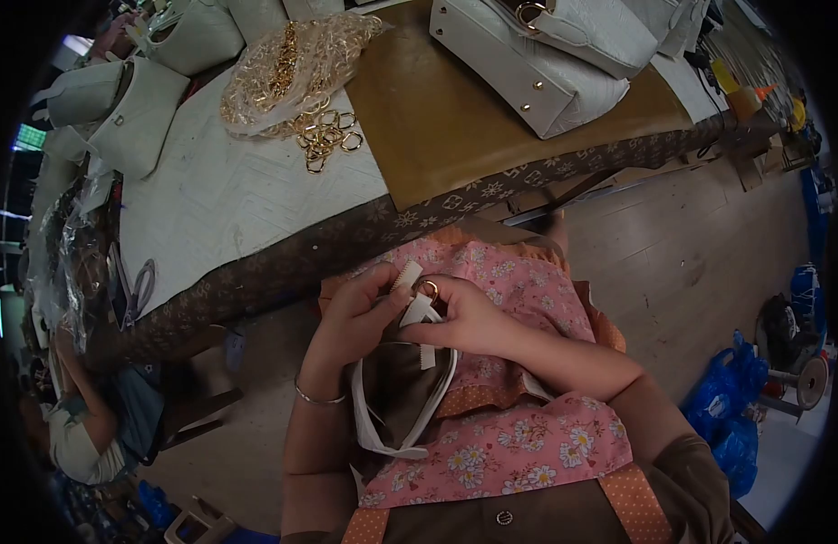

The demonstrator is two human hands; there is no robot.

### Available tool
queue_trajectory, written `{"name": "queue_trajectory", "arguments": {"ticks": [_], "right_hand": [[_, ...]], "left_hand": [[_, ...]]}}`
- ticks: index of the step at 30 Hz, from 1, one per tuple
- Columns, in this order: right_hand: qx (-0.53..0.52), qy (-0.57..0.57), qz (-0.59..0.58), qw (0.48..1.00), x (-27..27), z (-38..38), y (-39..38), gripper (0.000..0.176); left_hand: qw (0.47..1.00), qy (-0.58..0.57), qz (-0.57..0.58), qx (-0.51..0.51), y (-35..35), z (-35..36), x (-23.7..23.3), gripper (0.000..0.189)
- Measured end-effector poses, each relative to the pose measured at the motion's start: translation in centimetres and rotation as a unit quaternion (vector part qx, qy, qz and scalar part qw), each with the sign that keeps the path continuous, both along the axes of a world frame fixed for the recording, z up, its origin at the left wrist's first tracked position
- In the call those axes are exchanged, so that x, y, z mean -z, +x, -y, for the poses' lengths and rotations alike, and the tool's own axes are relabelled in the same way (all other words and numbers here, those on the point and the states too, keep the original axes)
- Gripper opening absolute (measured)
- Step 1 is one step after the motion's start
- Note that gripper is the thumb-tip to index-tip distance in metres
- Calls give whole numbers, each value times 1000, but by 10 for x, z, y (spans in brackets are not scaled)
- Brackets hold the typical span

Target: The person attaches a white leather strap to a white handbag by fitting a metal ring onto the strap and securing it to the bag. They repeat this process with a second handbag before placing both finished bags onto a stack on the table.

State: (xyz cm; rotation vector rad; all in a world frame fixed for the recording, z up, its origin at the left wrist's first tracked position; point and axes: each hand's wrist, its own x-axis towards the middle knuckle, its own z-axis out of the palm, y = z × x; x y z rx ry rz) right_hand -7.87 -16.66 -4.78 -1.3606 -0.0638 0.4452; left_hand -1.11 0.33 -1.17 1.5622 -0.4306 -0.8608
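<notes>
My left hand (357, 313), a bracelet at its wrist, pinches the end of a short cream strap tab (408, 276) with a zigzag-cut edge. My right hand (469, 317) is closed on a white strap piece (421, 310) beside a gold metal ring (428, 288). Whether the tab passes through the ring is hard to tell. Below both hands hangs an unfinished white bag piece (446, 381) with a brown lining (396, 385), resting against the pink flowered apron (518, 453). My fingers partly hide the strap pieces.
On the table ahead lie a plastic bag of gold rings (296, 68), loose gold rings (324, 138), a brown sheet (419, 136) and white handbags (527, 68). Scissors (140, 288) are at the left edge. Another person (97, 426) sits at left. Blue plastic bags (727, 399) lie right.
</notes>
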Motion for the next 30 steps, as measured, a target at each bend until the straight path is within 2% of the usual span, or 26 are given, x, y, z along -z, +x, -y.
{"name": "queue_trajectory", "arguments": {"ticks": [1,3,7,9,13,15,16,18,19,20,21,22,23,25,26,27,28,30], "right_hand": [[0,0,1,1000,-2,0,0,22],[9,71,-53,996,-4,0,0,21],[21,65,-26,997,5,-3,1,20],[56,122,-33,990,6,-5,1,20],[72,160,-27,984,5,-7,3,16],[86,19,36,995,7,-2,3,15],[82,21,42,996,6,0,4,15],[122,-174,179,961,4,3,7,18],[118,-169,188,960,5,5,10,18],[167,-202,230,937,9,8,13,19],[216,-230,271,909,11,9,17,20],[229,-240,245,911,-1,9,18,19],[221,-231,255,913,-5,8,19,19],[203,-284,340,873,-11,2,15,19],[152,-320,334,874,-16,2,12,22],[147,-311,342,874,-18,-1,12,22],[135,-328,339,871,-19,-3,12,23],[124,-344,340,866,-24,-6,11,25]], "left_hand": [[1000,0,1,0,0,0,1,12],[1000,-28,4,-5,-2,2,2,12],[999,-32,-16,-6,-3,3,0,12],[999,-36,-5,5,-3,3,-2,12],[999,-29,25,-4,-7,5,-8,12],[996,11,88,-31,-13,1,-11,22],[995,13,94,-35,-19,-1,-19,22],[975,-94,170,-103,-35,-6,-43,40],[974,-91,179,-108,-39,-16,-51,40],[965,-19,263,3,-42,-30,-60,47],[932,58,340,112,-48,-41,-65,54],[930,66,347,103,-57,-48,-62,54],[937,81,332,68,-66,-55,-55,55],[940,107,322,17,-78,-71,-40,56],[931,103,348,-36,-82,-78,-33,57],[919,96,373,-86,-84,-83,-31,57],[915,102,379,-92,-86,-87,-31,57],[896,136,373,-201,-88,-88,-32,54]]}}
